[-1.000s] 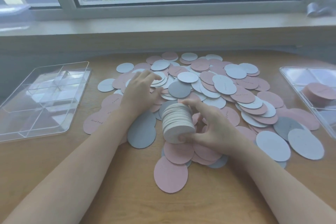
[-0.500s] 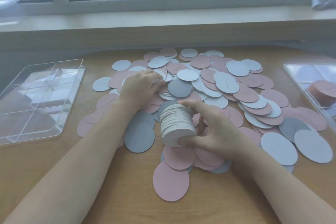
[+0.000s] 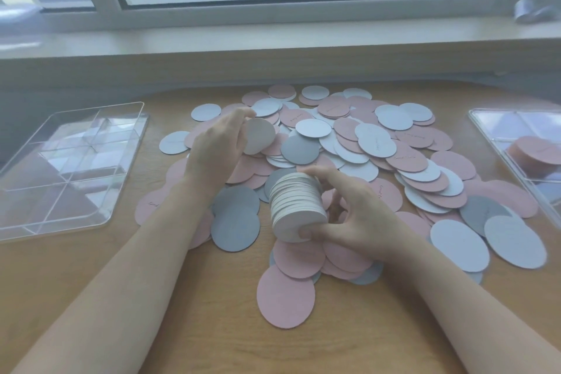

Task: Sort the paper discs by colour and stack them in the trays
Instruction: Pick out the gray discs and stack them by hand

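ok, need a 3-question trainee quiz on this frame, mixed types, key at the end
1. True or false: the left hand holds a single white disc lifted off the pile.
2. Multiple choice: the right hand grips
A. one pink disc
B. a stack of white discs
C. a tray
3. Fill in: the stack of pink discs already sorted sits in the ____ tray.

Key: 1 true; 2 B; 3 right. The left tray shows no discs.

Two trays (image 3: pixel 69 167), two hands (image 3: pixel 212 149)
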### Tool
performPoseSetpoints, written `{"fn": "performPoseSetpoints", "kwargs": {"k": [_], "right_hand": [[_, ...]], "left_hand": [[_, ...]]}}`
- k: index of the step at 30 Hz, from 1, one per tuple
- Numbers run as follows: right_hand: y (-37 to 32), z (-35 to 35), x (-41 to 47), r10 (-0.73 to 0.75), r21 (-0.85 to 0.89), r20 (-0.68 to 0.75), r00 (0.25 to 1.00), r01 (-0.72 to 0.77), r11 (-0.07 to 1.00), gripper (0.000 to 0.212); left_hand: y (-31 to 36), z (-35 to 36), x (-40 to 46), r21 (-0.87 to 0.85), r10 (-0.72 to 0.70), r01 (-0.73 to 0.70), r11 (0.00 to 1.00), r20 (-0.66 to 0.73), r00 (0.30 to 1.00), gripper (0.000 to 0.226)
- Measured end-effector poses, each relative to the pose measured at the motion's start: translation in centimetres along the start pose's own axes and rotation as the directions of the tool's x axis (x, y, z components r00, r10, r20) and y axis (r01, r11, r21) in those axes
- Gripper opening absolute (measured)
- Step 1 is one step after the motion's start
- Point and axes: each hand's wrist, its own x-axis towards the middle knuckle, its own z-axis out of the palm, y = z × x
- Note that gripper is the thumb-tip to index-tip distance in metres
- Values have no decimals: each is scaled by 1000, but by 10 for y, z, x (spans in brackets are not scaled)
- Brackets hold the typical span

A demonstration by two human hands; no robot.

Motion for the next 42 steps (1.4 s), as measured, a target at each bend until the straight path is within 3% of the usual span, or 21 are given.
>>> {"fn": "performPoseSetpoints", "kwargs": {"k": [6, 16, 22, 34, 39, 42], "right_hand": [[0, 0, 0, 1, -14, 6, 1000, -1, 1000, 79], [-1, 0, -1, -8, -24, 6, 1000, 8, 1000, 78], [0, -1, -1, -7, -16, 9, 1000, 7, 1000, 78], [2, 0, -1, 1, -1, -2, 1000, -1, 1000, 78], [3, 0, -1, 22, 63, -5, 1000, -21, 998, 80], [1, 1, -1, 43, 93, -15, 999, -41, 995, 86]], "left_hand": [[3, -4, -1, 17, 88, -89, 996, 57, 994, 48], [1, 0, -4, -44, 40, -38, 998, 63, 997, 51], [-6, 6, -6, -126, -8, 33, 991, 191, 982, 55], [-11, 5, -3, -257, -71, 90, 962, 82, 994, 58], [3, -9, -7, -441, -122, 154, 884, 99, 988, 56], [19, -21, -23, -601, -100, 208, 772, 208, 973, 47]]}}
